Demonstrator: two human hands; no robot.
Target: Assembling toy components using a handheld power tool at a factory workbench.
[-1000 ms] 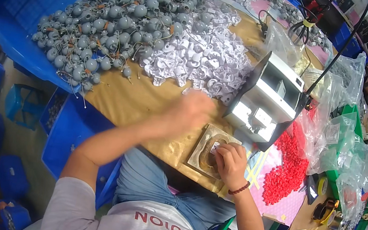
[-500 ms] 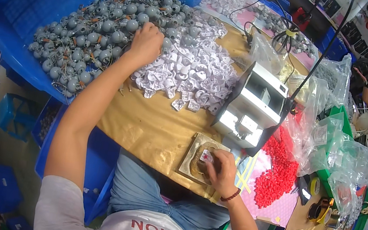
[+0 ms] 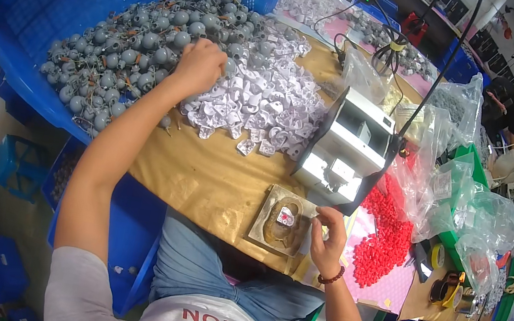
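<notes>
My left hand (image 3: 200, 68) rests at the border of a heap of grey ball-shaped parts with wires (image 3: 148, 40) and a heap of white plastic pieces (image 3: 260, 103). Its fingers curl downward among the grey parts; what they grip is hidden. My right hand (image 3: 327, 240) hovers just right of a square metal fixture (image 3: 258, 225), thumb and forefinger apart, with nothing visible between them. Inside the fixture's oval brown recess (image 3: 273, 231) sits a small white piece with a red mark (image 3: 286, 216).
A large blue bin (image 3: 44, 9) lies tipped at left behind the grey parts. Beyond the fixture stands a white machine (image 3: 347, 148) with a dark cable. Red pieces (image 3: 382, 243), clear plastic bags (image 3: 452, 193) and tape rolls (image 3: 446, 291) lie at right. Another person (image 3: 507, 110) is at far right.
My right hand has drawn back to the right from the fixture, leaving the white piece with the red mark in the recess. My left hand has barely shifted on the heap.
</notes>
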